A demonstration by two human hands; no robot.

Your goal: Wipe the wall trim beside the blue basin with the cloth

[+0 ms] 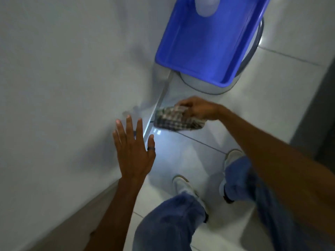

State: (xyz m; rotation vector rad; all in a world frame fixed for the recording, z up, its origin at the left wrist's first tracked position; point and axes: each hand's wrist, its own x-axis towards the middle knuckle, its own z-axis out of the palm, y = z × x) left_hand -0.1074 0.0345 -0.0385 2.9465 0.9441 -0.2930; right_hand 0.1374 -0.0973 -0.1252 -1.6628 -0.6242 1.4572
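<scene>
Head view, person bent over a tiled floor [208, 156] at the foot of a pale wall [63, 78].

Right hand [199, 109]: grip closed over a bunched checked cloth [174, 119], fingers curled on top of it. The cloth's left edge sits at the wall trim [159, 104] — touching or just beside it; blur makes it hard to say which. The cloth also hangs low, close to the floor.

Left hand [134, 153]: fingers spread wide, holding nothing, palm towards the wall; seems braced on it, contact not certain. A dark ring on one finger.

Blue basin [208, 42]: farther along the same wall, near the trim's far end, resting over a round pale object. Well apart from the cloth.

Progress, as a judgement: wiping looks under way, cloth partway along the visible strip. No clear difference in cleanliness between the stretch near the basin and the stretch nearer the feet — lighting dim, trim glossy. Cannot tell which part is done. The length up to the basin may be left to cover.
</scene>
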